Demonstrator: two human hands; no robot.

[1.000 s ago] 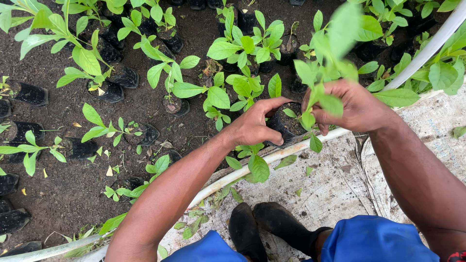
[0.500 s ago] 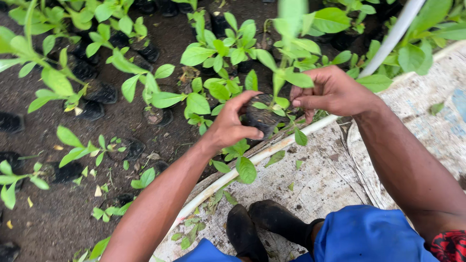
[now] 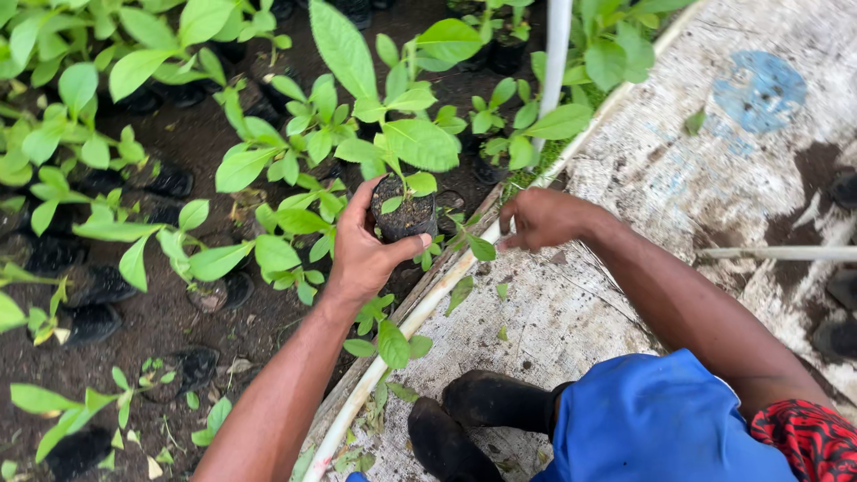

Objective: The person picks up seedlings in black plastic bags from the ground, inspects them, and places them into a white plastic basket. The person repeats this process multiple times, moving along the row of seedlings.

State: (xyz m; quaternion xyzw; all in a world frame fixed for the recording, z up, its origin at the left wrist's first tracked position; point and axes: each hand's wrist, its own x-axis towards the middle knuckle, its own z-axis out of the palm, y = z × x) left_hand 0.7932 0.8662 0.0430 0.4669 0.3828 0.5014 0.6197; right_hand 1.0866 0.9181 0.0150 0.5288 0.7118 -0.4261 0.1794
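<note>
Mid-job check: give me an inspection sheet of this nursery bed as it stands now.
Surface: dark soil bed beside a stained concrete path, split by a white pipe edging.
Job's things: seedling in a black soil bag, upright.
Clutter: fallen leaves along the edging.
Hands: left hand grips the bag; right hand is off it, fingers curled, holding nothing.
Cables: nothing seen.
Surroundings: rows of bagged seedlings, black boots, blue shorts.
</note>
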